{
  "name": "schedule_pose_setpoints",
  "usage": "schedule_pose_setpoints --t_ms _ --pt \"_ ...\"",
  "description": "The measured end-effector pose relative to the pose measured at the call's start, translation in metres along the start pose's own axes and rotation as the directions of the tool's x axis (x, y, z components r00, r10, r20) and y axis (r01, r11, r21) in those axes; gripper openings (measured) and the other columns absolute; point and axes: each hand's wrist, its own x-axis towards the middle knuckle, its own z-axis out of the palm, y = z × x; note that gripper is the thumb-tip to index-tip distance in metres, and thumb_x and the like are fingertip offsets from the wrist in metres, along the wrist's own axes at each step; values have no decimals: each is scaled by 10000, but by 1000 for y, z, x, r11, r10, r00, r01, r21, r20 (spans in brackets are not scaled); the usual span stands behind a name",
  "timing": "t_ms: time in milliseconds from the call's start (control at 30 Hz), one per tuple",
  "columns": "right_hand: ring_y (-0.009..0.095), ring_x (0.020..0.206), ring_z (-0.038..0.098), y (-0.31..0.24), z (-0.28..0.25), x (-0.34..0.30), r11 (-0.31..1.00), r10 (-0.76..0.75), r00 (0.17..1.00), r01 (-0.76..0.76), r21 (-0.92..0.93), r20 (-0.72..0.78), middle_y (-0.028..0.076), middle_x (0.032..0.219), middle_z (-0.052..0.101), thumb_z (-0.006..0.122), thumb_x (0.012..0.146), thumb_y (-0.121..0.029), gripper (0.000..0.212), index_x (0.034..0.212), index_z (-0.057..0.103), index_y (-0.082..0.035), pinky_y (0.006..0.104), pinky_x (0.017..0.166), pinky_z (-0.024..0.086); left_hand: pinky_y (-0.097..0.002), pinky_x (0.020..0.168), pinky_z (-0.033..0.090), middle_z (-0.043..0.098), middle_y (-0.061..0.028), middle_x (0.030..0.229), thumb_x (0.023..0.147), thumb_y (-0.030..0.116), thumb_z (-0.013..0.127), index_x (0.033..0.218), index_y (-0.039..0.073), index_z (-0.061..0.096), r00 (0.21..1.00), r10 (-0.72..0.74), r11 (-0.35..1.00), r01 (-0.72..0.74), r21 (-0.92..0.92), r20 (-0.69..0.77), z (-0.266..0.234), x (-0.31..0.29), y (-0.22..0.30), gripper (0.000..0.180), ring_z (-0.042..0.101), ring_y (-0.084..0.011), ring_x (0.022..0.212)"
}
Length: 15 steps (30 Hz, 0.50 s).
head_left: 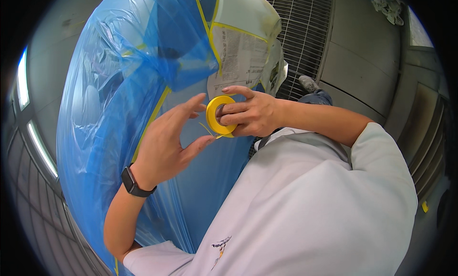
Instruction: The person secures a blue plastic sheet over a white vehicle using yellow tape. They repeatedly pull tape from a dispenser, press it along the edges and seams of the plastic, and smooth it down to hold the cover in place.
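Note:
My right hand (pixel 250 113) holds a roll of yellow masking tape (pixel 213 117), with fingers pushed into its core. A short loose strip hangs at the roll's lower left. Beside it my left hand (pixel 164 140) is open, its fingers apart from the thumb, and the thumb tip is close to the strip. Whether the thumb touches the strip I cannot tell. Below both hands lies blue plastic film (pixel 114 95), draped over a large rounded body and edged with yellow tape lines. Printed paper (pixel 238 54) is taped along its edges to a pale panel (pixel 245 11) just beyond the roll.
A metal floor grating (pixel 303 28) runs beyond the covered body, next to grey floor plates (pixel 362 61). My shoe (pixel 309 84) shows by the grating. Crumpled sheeting (pixel 386 6) is at the far right. Lit strip lamps (pixel 42 149) line the left side.

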Motion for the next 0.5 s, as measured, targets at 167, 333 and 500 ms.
schedule_pose_setpoints --t_ms 167,333,500 --pt "137 1115 644 -6 -4 2 998 45 998 -44 36 -34 -36 1047 641 776 788 -125 79 766 770 -201 609 1267 292 -300 771 586 765 -107 971 788 44 924 1082 41 751 997 -60 992 65 -107 43 4 7 -5 341 734 -210 844" --pt "145 1046 658 -6 -3 0 995 97 991 -93 45 -98 -35 1004 639 792 789 -110 105 754 747 -198 611 1244 319 -285 710 561 732 -78 875 784 18 919 922 27 752 996 -75 991 70 -116 -42 7 11 -4 217 705 -188 784" --pt "166 1026 667 -5 -5 -2 984 175 978 -172 38 -113 -21 994 637 815 798 -114 130 759 738 -211 608 1209 348 -324 712 557 729 -62 878 784 38 907 868 47 725 957 146 971 -89 222 -252 9 24 -6 200 700 -225 813"
